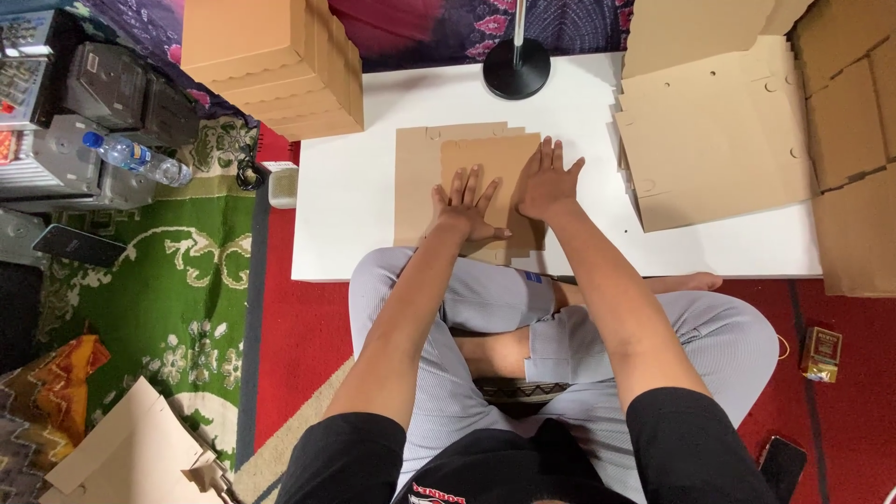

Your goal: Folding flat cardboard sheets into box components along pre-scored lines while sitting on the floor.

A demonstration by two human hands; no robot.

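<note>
A flat brown cardboard box blank (417,177) lies on the low white table (345,224), partly folded over itself. My left hand (467,207) presses flat on the folded panel, fingers spread. My right hand (547,179) lies flat beside it on the panel's right edge, fingers apart. Neither hand grips anything. I sit cross-legged at the table's near edge.
A stack of flat cardboard blanks (714,140) sits on the table's right side. Assembled brown boxes (275,61) are stacked at the table's far left. A black round stand base (516,67) is at the back. A water bottle (135,157), phone (78,245) and cardboard scraps (131,453) lie on the carpet at left.
</note>
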